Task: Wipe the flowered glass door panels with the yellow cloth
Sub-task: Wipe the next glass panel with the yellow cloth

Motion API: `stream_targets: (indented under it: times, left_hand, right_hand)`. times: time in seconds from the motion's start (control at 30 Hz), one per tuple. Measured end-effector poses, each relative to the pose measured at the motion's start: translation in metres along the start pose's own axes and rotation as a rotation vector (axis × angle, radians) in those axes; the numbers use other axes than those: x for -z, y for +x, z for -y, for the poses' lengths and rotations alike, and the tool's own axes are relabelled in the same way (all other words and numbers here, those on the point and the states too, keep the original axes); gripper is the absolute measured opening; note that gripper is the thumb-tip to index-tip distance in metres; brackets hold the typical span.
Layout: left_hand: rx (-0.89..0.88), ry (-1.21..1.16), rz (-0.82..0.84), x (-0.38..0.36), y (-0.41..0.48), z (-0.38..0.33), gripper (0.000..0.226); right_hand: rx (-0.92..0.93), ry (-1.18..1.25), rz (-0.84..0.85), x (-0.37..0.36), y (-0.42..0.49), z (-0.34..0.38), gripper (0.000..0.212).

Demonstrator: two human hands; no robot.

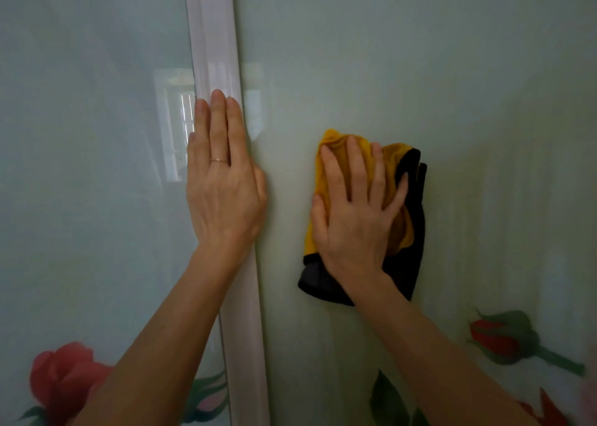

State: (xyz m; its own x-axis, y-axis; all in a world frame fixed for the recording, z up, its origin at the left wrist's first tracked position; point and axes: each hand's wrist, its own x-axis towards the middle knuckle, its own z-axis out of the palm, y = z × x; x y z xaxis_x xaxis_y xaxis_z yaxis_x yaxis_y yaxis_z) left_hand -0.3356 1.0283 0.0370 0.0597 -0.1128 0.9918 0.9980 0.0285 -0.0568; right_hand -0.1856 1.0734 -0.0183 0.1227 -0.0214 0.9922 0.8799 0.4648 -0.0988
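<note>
Left panel (80, 134): flowered glass, red rose print at 7 o'clock.
Left hand (223, 180): released, fingers straight, flat against the white frame (219, 53) to steady the door.
Yellow cloth (365, 218): just right of centre, flat on the right panel (452, 70).
Right hand (355, 205): fingers spread, pressing the cloth.
Advice: keep the palm flat, use overlapping strokes toward the rosebud (494, 338) at 4 o'clock.

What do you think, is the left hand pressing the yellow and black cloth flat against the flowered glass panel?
No, the head view shows the right hand pressing the yellow and black cloth flat against the flowered glass panel.
</note>
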Motion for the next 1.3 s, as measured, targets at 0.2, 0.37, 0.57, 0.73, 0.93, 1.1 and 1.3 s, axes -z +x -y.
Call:
stream_targets:
  times: [0.2,0.37,0.57,0.73,0.93,1.1,1.3]
  left_hand:
    - [-0.004,0.002,0.008,0.001,-0.003,0.003,0.067]
    - [0.031,0.032,-0.037,0.001,-0.013,-0.014,0.071]
    - [-0.024,-0.042,-0.005,-0.005,-0.015,-0.044,0.063]
    - [-0.031,-0.028,-0.001,-0.014,-0.017,-0.043,0.057]
    - [0.035,0.068,0.003,-0.018,-0.02,-0.059,0.055]
    - [0.176,0.025,-0.001,-0.027,-0.027,-0.079,0.058]
    - [0.142,0.049,0.024,-0.027,-0.028,-0.075,0.058]
  right_hand:
    - [0.228,0.05,0.068,0.005,-0.008,-0.018,0.054]
    - [0.051,0.0,0.023,0.009,0.003,-0.05,0.055]
    - [0.094,0.051,0.041,0.005,0.0,-0.013,0.053]
    - [0.319,0.065,0.032,0.009,0.005,-0.057,0.051]
    - [-0.079,-0.07,-0.061,0.002,0.026,-0.065,0.055]
    - [0.278,0.032,0.053,0.006,0.009,-0.053,0.055]
    - [0.226,-0.009,0.025,0.013,0.015,-0.101,0.055]
